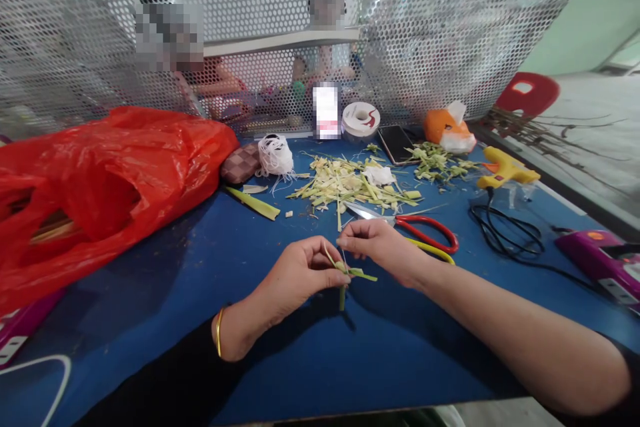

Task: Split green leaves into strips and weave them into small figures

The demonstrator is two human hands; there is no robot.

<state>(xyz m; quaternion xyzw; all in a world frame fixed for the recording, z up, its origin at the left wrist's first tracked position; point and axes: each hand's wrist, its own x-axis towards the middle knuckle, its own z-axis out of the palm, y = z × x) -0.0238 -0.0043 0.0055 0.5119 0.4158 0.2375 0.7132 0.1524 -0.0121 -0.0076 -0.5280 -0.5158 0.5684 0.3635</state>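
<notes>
My left hand pinches a small folded piece of green leaf strip just above the blue table. My right hand is closed in a pinch right above the same piece, holding a thin white thread that runs down to it. Both hands meet at the table's middle. Red-handled scissors lie just behind my right hand. A pile of cut leaf scraps sits further back, with a ball of white thread to its left.
A big red plastic bag fills the left side. A yellow glue gun with a black cable, a purple device, a phone, a tape roll and an orange bag lie right and back. People sit behind a perforated metal screen.
</notes>
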